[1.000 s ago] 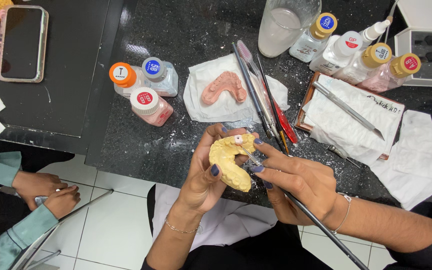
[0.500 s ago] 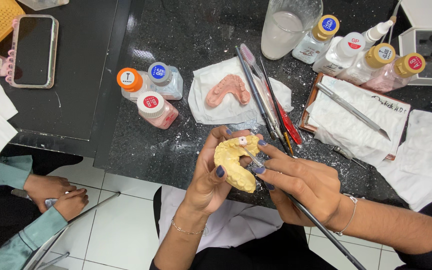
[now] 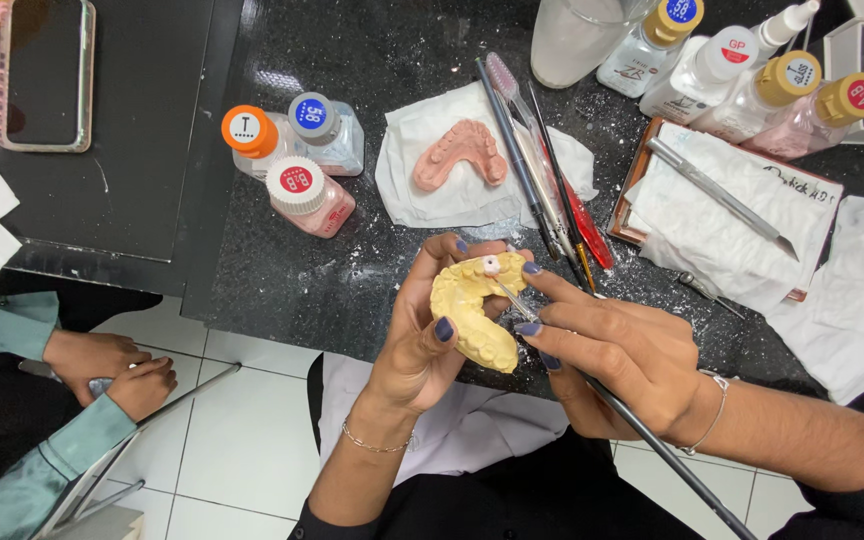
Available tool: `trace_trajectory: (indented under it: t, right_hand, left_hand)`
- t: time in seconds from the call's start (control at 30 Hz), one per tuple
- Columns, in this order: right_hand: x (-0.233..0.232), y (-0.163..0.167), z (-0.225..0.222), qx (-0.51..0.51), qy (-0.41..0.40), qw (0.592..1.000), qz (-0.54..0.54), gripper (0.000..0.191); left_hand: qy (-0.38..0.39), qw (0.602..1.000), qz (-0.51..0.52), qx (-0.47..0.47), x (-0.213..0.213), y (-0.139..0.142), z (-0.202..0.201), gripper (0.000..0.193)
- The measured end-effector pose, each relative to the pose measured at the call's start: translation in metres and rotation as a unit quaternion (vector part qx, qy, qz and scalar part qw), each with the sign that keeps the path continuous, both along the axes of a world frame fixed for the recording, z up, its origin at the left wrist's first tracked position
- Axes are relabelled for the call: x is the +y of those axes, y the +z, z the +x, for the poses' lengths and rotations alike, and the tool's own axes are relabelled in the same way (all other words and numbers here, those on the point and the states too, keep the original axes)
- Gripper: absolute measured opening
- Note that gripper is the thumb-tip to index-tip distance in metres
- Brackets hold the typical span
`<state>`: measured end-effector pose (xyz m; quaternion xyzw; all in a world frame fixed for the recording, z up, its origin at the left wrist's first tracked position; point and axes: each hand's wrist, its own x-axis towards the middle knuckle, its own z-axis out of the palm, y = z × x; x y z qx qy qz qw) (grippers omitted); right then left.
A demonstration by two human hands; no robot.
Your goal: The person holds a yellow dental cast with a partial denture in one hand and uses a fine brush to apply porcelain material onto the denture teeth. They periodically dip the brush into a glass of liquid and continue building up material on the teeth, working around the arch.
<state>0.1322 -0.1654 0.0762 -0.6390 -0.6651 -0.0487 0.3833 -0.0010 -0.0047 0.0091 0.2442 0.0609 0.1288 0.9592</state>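
My left hand (image 3: 420,340) grips a yellow horseshoe-shaped dental cast (image 3: 477,312) just in front of the black speckled counter (image 3: 282,270). A small white tooth piece (image 3: 491,264) sits on the cast's upper end. My right hand (image 3: 617,350) holds a long thin metal-handled instrument (image 3: 642,430), whose fine tip touches the cast beside the white piece. Both hands have dark blue nails and thin bracelets.
On the counter lie a pink cast (image 3: 460,153) on white tissue, a row of brushes and tools (image 3: 542,170), three capped jars (image 3: 292,150), several bottles (image 3: 752,70), a glass (image 3: 577,35) and a tray with a metal spatula (image 3: 722,195). Another person's hands (image 3: 112,370) rest at lower left.
The view has shifted slightly, so everything sits a little lower and more to the right. My hands keep the same hold on the cast and the instrument.
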Motion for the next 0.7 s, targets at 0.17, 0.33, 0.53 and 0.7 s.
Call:
trace_trajectory:
  t: [0.17, 0.33, 0.53, 0.7]
  right_hand:
    - [-0.0006, -0.0004, 0.0013, 0.004, 0.002, 1.000, -0.004, 0.038]
    - [-0.0004, -0.0015, 0.0009, -0.001, 0.000, 1.000, 0.005, 0.037]
    - [-0.0010, -0.0010, 0.0023, 0.002, 0.009, 1.000, 0.002, 0.036]
    - [-0.0023, -0.0025, 0.0021, 0.008, 0.006, 1.000, 0.000, 0.037]
  left_hand:
    - [0.001, 1.000, -0.006, 0.003, -0.0005, 0.0003, -0.0007, 0.080]
    - [0.000, 1.000, -0.008, 0.004, -0.0006, 0.0000, -0.0002, 0.080]
    - [-0.003, 1.000, -0.007, -0.005, 0.0005, -0.0008, 0.0012, 0.079]
    - [-0.002, 1.000, -0.008, -0.002, 0.0006, -0.0013, 0.0015, 0.079]
